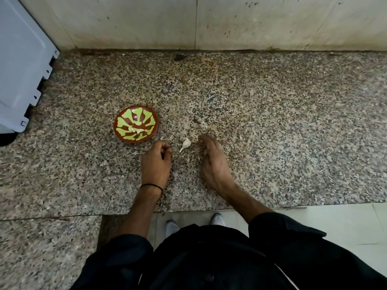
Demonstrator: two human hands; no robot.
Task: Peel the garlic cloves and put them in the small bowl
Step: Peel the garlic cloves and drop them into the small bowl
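Garlic clove (186,144): one, whitish, unpeeled by the look of it, with a thin tail pointing toward the person; it lies on the speckled granite counter (272,122), in the gap between the two hands and touching neither. Left hand (156,162): just beside the clove on its left, back of the hand up, fingers curled in toward the palm and thumb drawn close; whether anything is pinched inside the curl cannot be told. A thin black band (151,186) circles its wrist, and the forearm runs straight back to a dark sleeve (125,248). Right hand (212,162): just beside the clove on its right, blurred, turned on its edge with the fingers loosely extended away from the body and bent slightly at the tips; it holds nothing visible. Its forearm angles in from the lower right. Small bowl (144,114): shallow, red-brown with a yellow-green pattern, standing on the counter up and left of the left hand, near it but apart. Peeled cloves (136,129): a few pale ones, lying in the bowl's middle. White appliance (21,59): at the far left edge. Stained wall (230,21): behind the counter. White shoes (172,227): on the pale floor below the counter's front edge.
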